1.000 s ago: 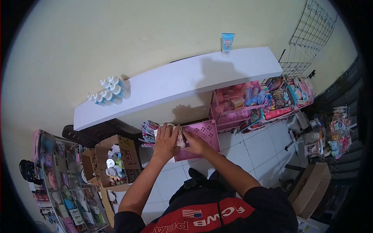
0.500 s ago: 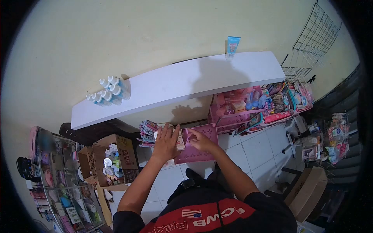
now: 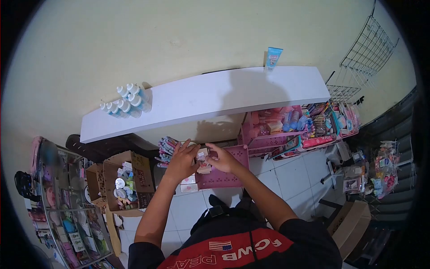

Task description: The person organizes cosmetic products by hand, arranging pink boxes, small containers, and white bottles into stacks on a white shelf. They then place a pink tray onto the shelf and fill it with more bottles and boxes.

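Note:
A stack of small cream boxes with pink print [image 3: 204, 165] stands at the left end of a pink plastic tray [image 3: 228, 175]. My left hand [image 3: 182, 161] curls over the stack's left side, its fingers closed on the boxes. From the other side my right hand [image 3: 222, 160] holds the boxes' right edge between thumb and fingers. The undersides of both hands are hidden. Beyond my left hand lies a bunch of patterned pens [image 3: 166, 148]. White boxes [image 3: 189, 184] sit just below my left wrist, at the tray's left edge.
A white shelf [image 3: 192, 101] on the wall juts out above the tray, carrying several white-capped bottles [image 3: 127, 102] and a blue tube [image 3: 273, 57]. Filled pink baskets [image 3: 268, 140] stand right. Left are an open carton [image 3: 145, 172] and a glass display case [image 3: 49, 201].
My right hand has moved left from the tray's middle to the small boxes. My left hand has shifted slightly left, from lying flat on them to curling round their side. The view has tilted slightly.

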Demonstrator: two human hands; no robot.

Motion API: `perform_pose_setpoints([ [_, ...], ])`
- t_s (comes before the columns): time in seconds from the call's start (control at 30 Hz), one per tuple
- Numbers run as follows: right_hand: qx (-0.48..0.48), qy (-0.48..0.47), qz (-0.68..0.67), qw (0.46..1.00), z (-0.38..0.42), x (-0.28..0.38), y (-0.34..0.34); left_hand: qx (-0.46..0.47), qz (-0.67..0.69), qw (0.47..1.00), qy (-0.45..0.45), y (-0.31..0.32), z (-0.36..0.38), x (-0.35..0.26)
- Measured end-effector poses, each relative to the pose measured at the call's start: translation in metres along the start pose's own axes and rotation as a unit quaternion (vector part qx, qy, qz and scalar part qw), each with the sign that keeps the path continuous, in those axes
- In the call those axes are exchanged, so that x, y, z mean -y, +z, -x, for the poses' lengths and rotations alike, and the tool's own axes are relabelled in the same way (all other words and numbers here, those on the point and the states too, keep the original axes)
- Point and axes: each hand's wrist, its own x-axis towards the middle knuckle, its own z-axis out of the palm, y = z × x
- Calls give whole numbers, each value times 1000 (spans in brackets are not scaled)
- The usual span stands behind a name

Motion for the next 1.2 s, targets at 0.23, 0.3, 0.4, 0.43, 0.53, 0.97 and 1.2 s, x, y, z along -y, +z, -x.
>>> perform_pose_setpoints([
  [0.23,17,-2,41,999,-6,5,5,45,10,999,-20,-2,-6,11],
  [0.3,19,-1,43,999,-6,5,6,41,14,999,-20,-2,-7,13],
  [0.4,2,-15,66,998,-6,2,8,32,18,999,-17,-4,-7,11],
  [0.43,-9,-33,67,997,-4,1,9,28,18,999,-15,-6,-6,8],
  [0.53,-22,-65,27,997,5,1,12,26,31,999,-5,-14,-1,-1],
  [0.97,20,-142,176,974,77,-12,30,-12,100,994,39,-29,28,-28],
  [1.2,18,-151,193,969,80,-30,50,12,3,997,82,-5,48,-42],
])
